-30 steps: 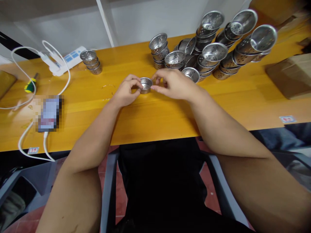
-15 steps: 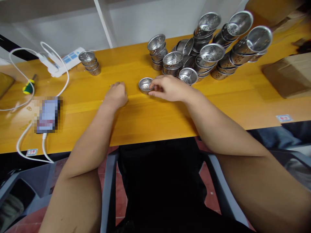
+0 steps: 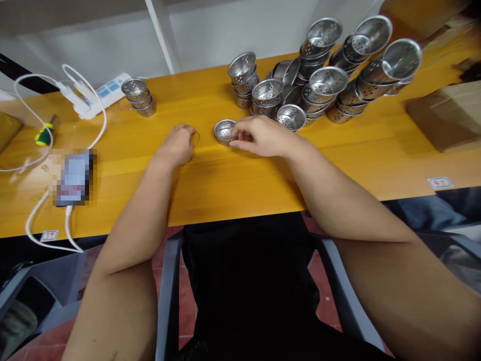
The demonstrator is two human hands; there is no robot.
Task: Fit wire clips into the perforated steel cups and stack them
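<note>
Here's the small strainer cup (image 3: 224, 132), a perforated steel cup sitting upright on the wooden table (image 3: 240, 175), open mouth up. The right hand (image 3: 263, 136) is on it, fingertips pinching the cup's right rim, knuckles curled, wrist resting low on the wood. Just left of the cup, the left hand (image 3: 178, 144) lies on the table with its fingers bent inward, and a thin wire ring (image 3: 196, 136) shows at its fingertips, between that hand and the cup; the hand seems to grip the ring, though the hold itself is hard to make out.

Behind the cup and to its right, a big heap of strainer cups (image 3: 323, 75) rises in leaning stacks, the nearest of them just beyond the right hand's knuckles. Well to the left of the cup and further back stands a short stack of cups (image 3: 140, 96), and just beside that a white power strip (image 3: 99, 95) with a white cable (image 3: 99, 123) looping toward the table's near edge. Far left of the cup, a green-and-yellow screwdriver (image 3: 45, 132) lies on the wood, and nearer the front edge a blurred-out phone (image 3: 73, 176). Far right of the cup, a cardboard box (image 3: 449, 118) sits on the table.
</note>
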